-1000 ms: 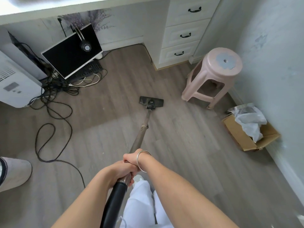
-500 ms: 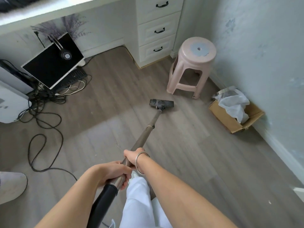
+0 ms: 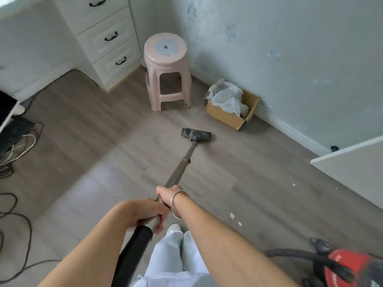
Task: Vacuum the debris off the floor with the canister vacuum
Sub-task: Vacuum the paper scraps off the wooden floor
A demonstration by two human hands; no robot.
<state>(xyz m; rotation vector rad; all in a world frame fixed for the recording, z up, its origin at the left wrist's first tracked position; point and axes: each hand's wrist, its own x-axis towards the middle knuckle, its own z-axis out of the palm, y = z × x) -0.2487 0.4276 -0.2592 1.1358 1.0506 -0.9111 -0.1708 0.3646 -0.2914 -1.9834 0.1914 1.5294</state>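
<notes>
The tube (image 3: 182, 162) should feel stiff and light, so it will slide and not bend. The best place to hold it is low down, by the black hose (image 3: 132, 251). Your left hand (image 3: 143, 212) is curled tight round the tube there, and your right hand (image 3: 165, 193) wraps it just above. The head (image 3: 196, 135) sits flat on the floor (image 3: 83, 193), near the box (image 3: 228, 119) by the wall. White bits (image 3: 232, 215) lie to your right — between your legs and the red vacuum (image 3: 348, 268).

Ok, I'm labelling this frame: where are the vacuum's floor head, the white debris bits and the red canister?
floor head (image 3: 196, 135), head view, its middle by the neck.
white debris bits (image 3: 232, 215), head view, the largest scrap.
red canister (image 3: 352, 258), head view, its red shell.
</notes>
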